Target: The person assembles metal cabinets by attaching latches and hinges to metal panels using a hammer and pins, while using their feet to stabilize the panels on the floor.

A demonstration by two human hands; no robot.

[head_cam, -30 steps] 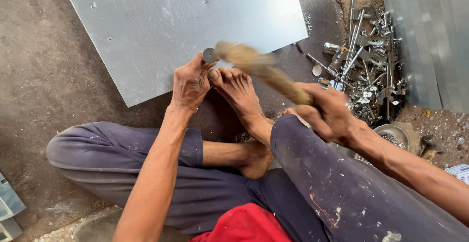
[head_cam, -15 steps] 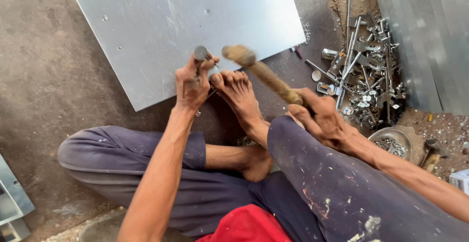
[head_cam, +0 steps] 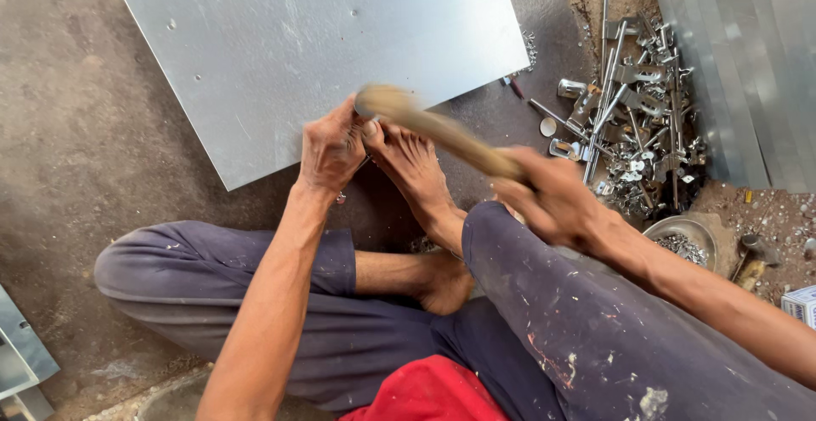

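Mid-strike: the right hand (head_cam: 552,204), fist wrapped round a blurred wooden-handled hammer (head_cam: 433,128), swings toward something small, hidden, pinched by the left hand (head_cam: 330,145) at the flat grey metal sheet's (head_cam: 289,39) edge, so aim matters.

Grey metal sheet (head_cam: 289,39); tan wooden hammer handle (head_cam: 442,132); paint-flecked dark purple trousers (head_cam: 586,336); red shirt (head_cam: 433,391).

Mallet (head_cam: 433,128) blurred — its head hides the left hand's (head_cam: 330,145) fingertips.
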